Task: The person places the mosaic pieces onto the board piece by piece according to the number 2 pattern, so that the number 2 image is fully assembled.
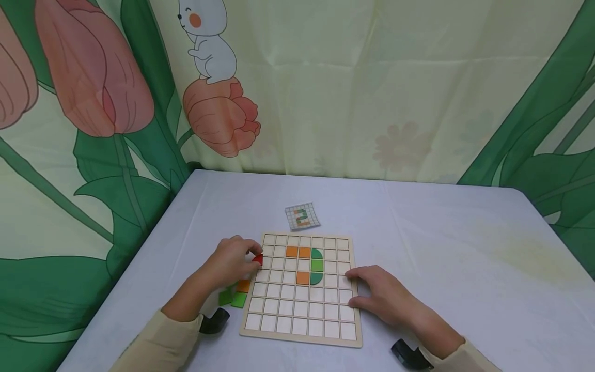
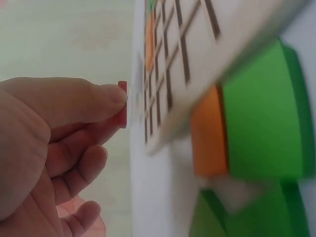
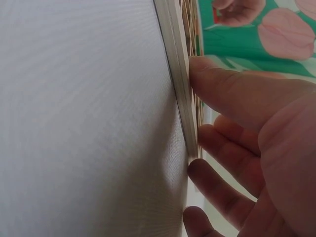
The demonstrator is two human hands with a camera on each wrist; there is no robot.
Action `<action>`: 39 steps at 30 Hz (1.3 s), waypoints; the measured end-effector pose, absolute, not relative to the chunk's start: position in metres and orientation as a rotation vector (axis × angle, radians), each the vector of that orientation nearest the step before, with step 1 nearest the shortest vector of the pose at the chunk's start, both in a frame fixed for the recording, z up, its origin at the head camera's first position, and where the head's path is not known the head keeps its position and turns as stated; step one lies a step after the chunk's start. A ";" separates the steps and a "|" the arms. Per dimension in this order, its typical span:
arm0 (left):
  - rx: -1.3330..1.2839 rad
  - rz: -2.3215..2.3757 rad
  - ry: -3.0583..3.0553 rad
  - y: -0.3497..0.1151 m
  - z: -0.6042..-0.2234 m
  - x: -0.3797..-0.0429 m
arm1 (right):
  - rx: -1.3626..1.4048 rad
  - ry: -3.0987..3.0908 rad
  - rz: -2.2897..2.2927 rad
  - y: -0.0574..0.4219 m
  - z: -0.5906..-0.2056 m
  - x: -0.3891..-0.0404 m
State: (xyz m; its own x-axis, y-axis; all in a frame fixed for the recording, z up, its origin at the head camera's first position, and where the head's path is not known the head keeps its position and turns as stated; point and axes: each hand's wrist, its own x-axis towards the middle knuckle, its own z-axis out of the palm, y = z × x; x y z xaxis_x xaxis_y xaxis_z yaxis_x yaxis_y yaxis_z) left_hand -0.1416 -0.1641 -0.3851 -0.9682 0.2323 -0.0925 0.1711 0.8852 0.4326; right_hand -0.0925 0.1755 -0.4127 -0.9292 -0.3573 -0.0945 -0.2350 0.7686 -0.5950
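Note:
My left hand [image 1: 232, 261] pinches a thin red tile [image 2: 122, 104] between thumb and forefinger, at the left edge of the wooden grid board [image 1: 281, 336]. My right hand [image 1: 383, 294] rests its thumb and fingertips on the board's right edge, fingers loosely bent and holding nothing. In the grid sit three orange squares [image 1: 303, 278], a light green square [image 1: 317, 265] and two dark green rounded pieces [image 1: 316, 279]. The right wrist view shows the thumb [image 3: 227, 89] touching the board's rim [image 3: 177, 74].
Loose pieces lie left of the board by my left forearm: an orange piece [image 1: 243, 285] and several green pieces [image 1: 239, 300]. Behind the board lies a small pattern card [image 1: 302, 216] with a coloured figure on a grid. A printed curtain [image 1: 325, 103] hangs behind the white-covered table [image 1: 441, 248].

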 end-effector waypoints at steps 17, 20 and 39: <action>0.547 0.639 2.908 -0.124 -0.389 -0.138 | -0.479 2.767 -0.891 0.176 -0.414 -0.092; 0.617 0.635 2.898 -0.120 -0.392 -0.137 | -0.476 2.769 -0.888 0.176 -0.413 -0.091; 0.699 0.552 2.922 -0.110 -0.402 -0.131 | -0.482 2.776 -0.879 0.176 -0.413 -0.093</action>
